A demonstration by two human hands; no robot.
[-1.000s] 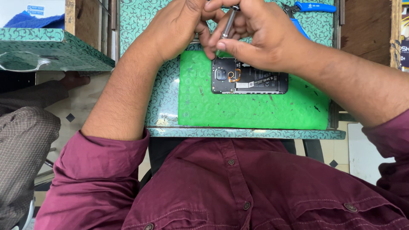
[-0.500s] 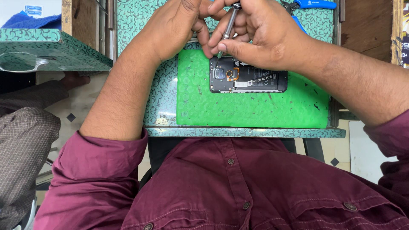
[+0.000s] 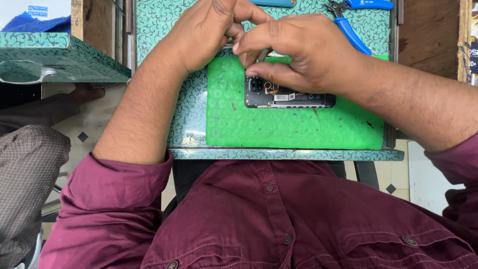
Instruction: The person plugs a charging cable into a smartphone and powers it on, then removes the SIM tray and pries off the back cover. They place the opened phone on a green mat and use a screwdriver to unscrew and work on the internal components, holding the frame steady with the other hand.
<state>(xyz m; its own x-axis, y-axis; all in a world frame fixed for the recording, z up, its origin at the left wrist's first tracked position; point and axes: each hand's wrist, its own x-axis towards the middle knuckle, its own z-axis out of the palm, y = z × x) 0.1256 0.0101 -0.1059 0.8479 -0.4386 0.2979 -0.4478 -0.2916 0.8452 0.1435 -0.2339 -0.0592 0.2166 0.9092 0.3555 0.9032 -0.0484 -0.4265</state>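
Your right hand (image 3: 303, 52) has its fingers curled tight round a slim grey tool (image 3: 262, 55) — only a short stretch of the shaft peeks out between the fingertips, angled down toward the opened phone (image 3: 289, 94). The thumb lies along the phone's upper edge, touching it. Your left hand (image 3: 211, 30) is bunched up too, fingertips pressed in against your right hand's; whether it pinches the tool or only steadies it, I cannot tell, the knuckles hide the contact.

The phone lies back-off on the green mat (image 3: 279, 127), near the mat's top edge, camera cluster at its left end. Its upper edge is covered by your right hand, and the tool's tip is hidden where it meets the board.

Top of the left hand is cut off by the frame. Both forearms come in from the lower corners and meet over the patterned table (image 3: 189, 114), wrists raised, maroon sleeves rolled to the elbow. Blue-handled pliers (image 3: 351, 25) lie beyond your right hand, partly out of frame — and another person's trousered leg (image 3: 25, 169) shows at far left
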